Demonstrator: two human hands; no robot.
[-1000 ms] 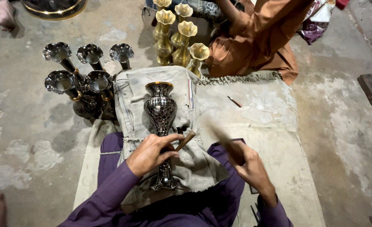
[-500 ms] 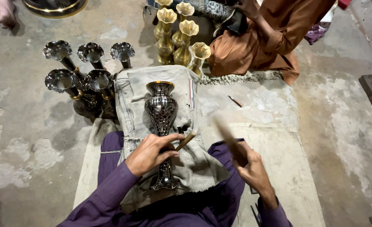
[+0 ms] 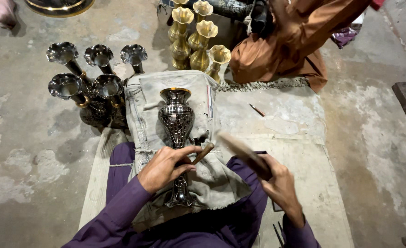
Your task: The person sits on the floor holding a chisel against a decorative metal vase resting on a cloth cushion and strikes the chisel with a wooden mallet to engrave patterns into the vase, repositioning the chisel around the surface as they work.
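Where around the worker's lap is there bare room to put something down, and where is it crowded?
Free: the pale mat right of the grey cloth, bare but for a small rod; also the concrete floor at left. Crowded: the dark vases, the brass vases, and the lap, where both hands work the patterned vase.

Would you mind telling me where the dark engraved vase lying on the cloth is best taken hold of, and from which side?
Probably at its narrow stem, coming from the left. The dark vase lies lengthwise on the grey cloth, mouth away from the person, and the stem between belly and foot is slim enough to close fingers around. The left hand already rests there; the right hand holds a blurred tool.
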